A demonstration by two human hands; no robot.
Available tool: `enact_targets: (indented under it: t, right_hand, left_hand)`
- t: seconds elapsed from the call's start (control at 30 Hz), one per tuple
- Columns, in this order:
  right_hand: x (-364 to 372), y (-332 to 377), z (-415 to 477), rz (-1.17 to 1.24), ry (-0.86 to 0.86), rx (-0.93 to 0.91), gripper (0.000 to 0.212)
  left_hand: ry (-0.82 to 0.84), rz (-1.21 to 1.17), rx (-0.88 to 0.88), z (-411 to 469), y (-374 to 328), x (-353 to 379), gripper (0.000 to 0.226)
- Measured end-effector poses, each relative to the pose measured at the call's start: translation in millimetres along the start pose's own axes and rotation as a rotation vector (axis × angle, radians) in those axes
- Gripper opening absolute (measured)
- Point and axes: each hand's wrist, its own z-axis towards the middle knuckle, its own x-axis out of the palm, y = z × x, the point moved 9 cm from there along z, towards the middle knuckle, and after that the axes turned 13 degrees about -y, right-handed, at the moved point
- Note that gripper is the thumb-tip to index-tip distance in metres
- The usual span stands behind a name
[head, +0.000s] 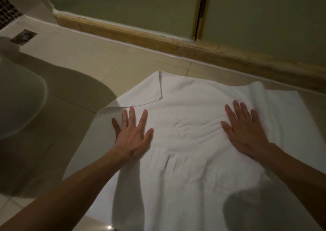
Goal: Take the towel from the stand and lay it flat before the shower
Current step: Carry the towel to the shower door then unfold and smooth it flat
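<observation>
A white towel (190, 160) lies spread on the tiled floor, just in front of the shower's raised stone sill (158, 40). Its far left corner is folded over onto itself, and wrinkles run across its middle. My left hand (132, 133) rests palm down on the towel's left part, fingers spread. My right hand (245, 130) rests palm down on the right part, fingers spread too. Neither hand grips the cloth. The towel stand is out of view.
Frosted shower doors (123, 3) with a brass frame (201, 10) rise behind the sill. A white toilet bowl (19, 100) stands at the left. A square floor drain (23, 36) sits at the far left. Beige floor tiles (84, 61) surround the towel.
</observation>
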Motion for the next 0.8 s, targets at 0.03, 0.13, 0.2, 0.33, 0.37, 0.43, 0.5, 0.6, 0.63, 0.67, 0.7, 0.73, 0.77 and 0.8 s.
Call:
enact_targets:
  t: [0.03, 0.13, 0.2, 0.33, 0.37, 0.43, 0.5, 0.6, 0.63, 0.67, 0.7, 0.73, 0.77, 0.8]
  right_hand:
    - [0.5, -3.9, -0.8, -0.006, -0.002, 0.01, 0.067]
    - [1.4, -12.5, -2.5, -0.015, 0.001, 0.032, 0.068]
    - [1.6, -16.9, -3.1, -0.012, -0.001, 0.042, 0.069]
    - [0.7, -28.2, -0.6, -0.001, -0.002, 0.063, 0.069]
    - [0.4, -31.7, 0.5, 0.001, 0.002, 0.068, 0.069]
    - [-0.4, -39.9, 3.7, 0.004, 0.006, 0.079, 0.068]
    - [-1.1, -50.0, 7.1, 0.008, 0.004, 0.097, 0.068]
    - [-0.4, -64.9, 10.4, 0.0, 0.014, 0.122, 0.069]
    - [0.1, -69.0, 11.1, -0.001, 0.017, 0.128, 0.07]
    - [0.3, -72.8, 12.1, -0.001, 0.02, 0.137, 0.07]
    - [0.3, -76.3, 13.0, -0.002, 0.02, 0.145, 0.07]
    - [0.5, -79.2, 14.4, -0.005, 0.02, 0.151, 0.07]
    - [0.8, -81.3, 15.6, -0.005, 0.019, 0.155, 0.07]
    - [1.3, -82.7, 16.6, -0.002, 0.017, 0.157, 0.07]
  left_hand:
    - [-0.003, 0.018, 0.003, 2.7, -2.2, 0.8, 0.074]
    - [-0.011, 0.057, 0.011, 9.5, -7.6, 3.0, 0.073]
    - [-0.016, 0.06, 0.022, 13.1, -11.3, 3.1, 0.073]
    - [-0.02, 0.073, 0.059, 23.6, -22.5, 3.9, 0.073]
    - [-0.023, 0.063, 0.067, 27.3, -26.3, 4.1, 0.073]
    - [-0.033, 0.041, 0.085, 36.4, -34.0, 4.5, 0.072]
    - [-0.047, 0.033, 0.097, 45.7, -41.7, 5.5, 0.071]
    - [-0.059, 0.028, 0.114, 59.1, -54.4, 7.9, 0.07]
    - [-0.061, 0.03, 0.122, 63.4, -58.6, 8.9, 0.069]
    - [-0.063, 0.034, 0.13, 68.0, -62.2, 9.4, 0.069]
    - [-0.066, 0.037, 0.137, 72.9, -65.4, 9.4, 0.069]
    - [-0.069, 0.039, 0.141, 77.6, -68.2, 9.5, 0.07]
    - [-0.073, 0.041, 0.145, 82.0, -70.2, 9.4, 0.071]
    - [-0.077, 0.042, 0.148, 85.0, -71.5, 9.3, 0.072]
